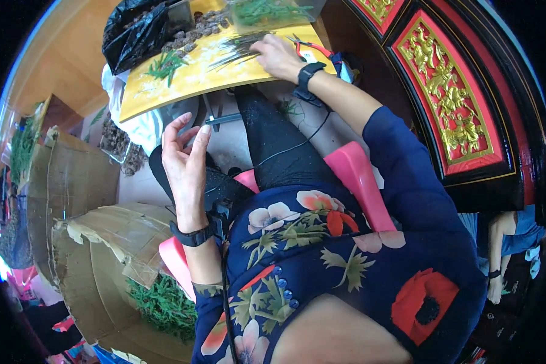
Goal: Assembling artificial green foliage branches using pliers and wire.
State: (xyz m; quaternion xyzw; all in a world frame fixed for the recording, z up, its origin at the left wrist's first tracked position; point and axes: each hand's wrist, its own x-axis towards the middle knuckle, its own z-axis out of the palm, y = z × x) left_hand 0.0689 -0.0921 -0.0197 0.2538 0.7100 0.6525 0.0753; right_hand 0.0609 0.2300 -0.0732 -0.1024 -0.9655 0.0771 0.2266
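My left hand (185, 162) is raised in front of the table's near edge, palm up. Its fingers are loosely curled and apart from the thumb, with nothing visible in them. Over the yellow table (206, 91), my right hand (279, 59) reaches into a pile of thin dark wire-like sticks (233, 53). Its fingertips are pressed together on the sticks at the pile's right end. Red-handled pliers (309, 44) lie just right of that hand. A small bunch of green artificial sprigs (165, 68) rests on the table's left part.
Brown pine cones (206, 25) line the table's back, beside a black plastic bag (136, 33) and a clear tray of greenery (270, 11). A cardboard box (97, 273) with green sprigs (164, 303) stands at my left. Another person's arm (500, 242) shows at far right.
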